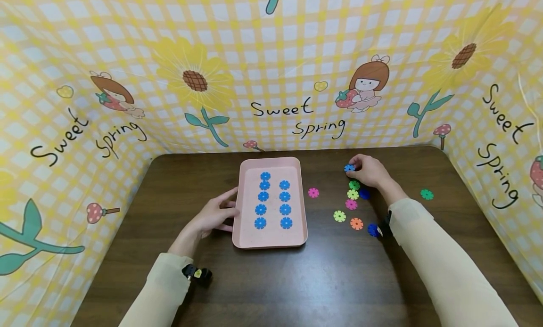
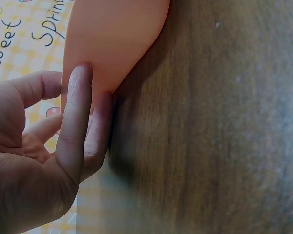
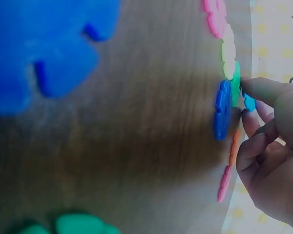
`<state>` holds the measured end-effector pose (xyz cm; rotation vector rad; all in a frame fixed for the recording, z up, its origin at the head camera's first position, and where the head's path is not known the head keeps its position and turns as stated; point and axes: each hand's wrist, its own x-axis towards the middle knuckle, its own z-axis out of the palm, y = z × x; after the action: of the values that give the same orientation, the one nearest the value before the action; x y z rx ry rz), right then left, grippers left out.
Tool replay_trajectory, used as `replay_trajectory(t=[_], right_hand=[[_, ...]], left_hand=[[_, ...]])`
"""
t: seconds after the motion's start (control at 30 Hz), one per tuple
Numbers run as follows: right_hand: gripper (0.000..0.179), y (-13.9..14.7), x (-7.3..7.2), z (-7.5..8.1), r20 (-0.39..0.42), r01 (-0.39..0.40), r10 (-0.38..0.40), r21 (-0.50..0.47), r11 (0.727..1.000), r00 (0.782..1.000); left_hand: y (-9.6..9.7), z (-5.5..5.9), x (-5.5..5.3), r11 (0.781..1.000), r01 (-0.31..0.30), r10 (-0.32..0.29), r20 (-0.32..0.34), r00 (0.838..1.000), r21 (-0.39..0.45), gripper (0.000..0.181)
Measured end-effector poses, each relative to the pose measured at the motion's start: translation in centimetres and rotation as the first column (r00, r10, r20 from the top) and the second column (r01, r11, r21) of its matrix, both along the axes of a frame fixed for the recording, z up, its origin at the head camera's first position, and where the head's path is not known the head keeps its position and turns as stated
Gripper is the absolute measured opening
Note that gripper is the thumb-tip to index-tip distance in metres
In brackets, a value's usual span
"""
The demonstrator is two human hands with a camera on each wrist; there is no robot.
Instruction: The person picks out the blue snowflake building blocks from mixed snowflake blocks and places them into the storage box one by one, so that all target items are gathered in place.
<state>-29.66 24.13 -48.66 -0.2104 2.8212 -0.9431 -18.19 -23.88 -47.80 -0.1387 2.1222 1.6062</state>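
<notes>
My left hand (image 1: 212, 216) rests its fingers (image 2: 78, 102) against the left side of a pink tray (image 1: 269, 241), with none visibly hooked over the rim. In the tray lie several light-blue notched snowflake discs (image 1: 285, 196), set in two columns. Beyond the tray on the right, my right hand (image 1: 368, 170) pinches a light-blue snowflake disc (image 1: 349, 167) between thumb and fingers, close to the tabletop. Just below that disc is a green disc (image 1: 354, 185), then a yellow-green disc (image 1: 353, 194) and a pink disc (image 1: 351, 204). A dark-blue disc (image 1: 364, 194) lies beside them.
Loose on the brown table (image 1: 322, 280) lie another pink disc (image 1: 313, 192), a yellow-green disc (image 1: 339, 216), an orange disc (image 1: 357, 223), a dark-blue disc (image 1: 374, 230) near the right wrist, and a green disc (image 1: 426, 194) farther right. Checkered cloth (image 1: 280, 58) surrounds the table's back and sides.
</notes>
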Motion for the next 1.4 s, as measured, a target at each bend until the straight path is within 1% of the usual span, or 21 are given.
replay_trajectory(t=[0.23,0.43,0.63,0.8,0.97,1.17,1.4], right_hand=[[0.033,0.2,0.2,-0.1,-0.016,0.006,-0.006,-0.026,1.000,1.000],[0.036,0.4,0.6,0.0,-0.016,-0.003,0.002,-0.074,0.997,1.000],[0.038,-0.1,1.1,0.4,-0.029,-0.025,0.022,-0.101,0.995,0.999],[0.038,-0.7,1.3,0.8,-0.048,-0.037,0.032,-0.104,0.994,0.998],[0.037,-1.7,1.6,1.3,-0.079,-0.064,0.056,-0.103,0.993,0.995],[0.039,-3.4,1.7,1.8,-0.115,-0.104,0.092,-0.102,0.989,0.989],[0.037,-6.3,1.8,2.1,-0.165,-0.142,0.111,-0.187,0.972,0.980]], left_hand=[[0.0,0.0,-0.1,1.000,-0.002,0.002,0.000,1.000,-0.004,0.076],[0.0,-0.1,-0.1,1.000,-0.005,0.005,0.002,1.000,-0.004,0.075],[0.0,0.0,0.0,1.000,-0.007,0.007,0.004,1.000,-0.002,0.076],[0.0,0.0,0.0,1.000,0.001,-0.001,-0.001,1.000,-0.009,0.075],[0.0,0.0,0.0,1.000,0.009,-0.009,-0.004,1.000,-0.010,0.075],[0.0,-0.1,0.0,1.000,0.000,0.000,-0.001,1.000,-0.006,0.075],[0.0,-0.1,0.0,1.000,-0.006,0.006,-0.003,1.000,-0.008,0.075]])
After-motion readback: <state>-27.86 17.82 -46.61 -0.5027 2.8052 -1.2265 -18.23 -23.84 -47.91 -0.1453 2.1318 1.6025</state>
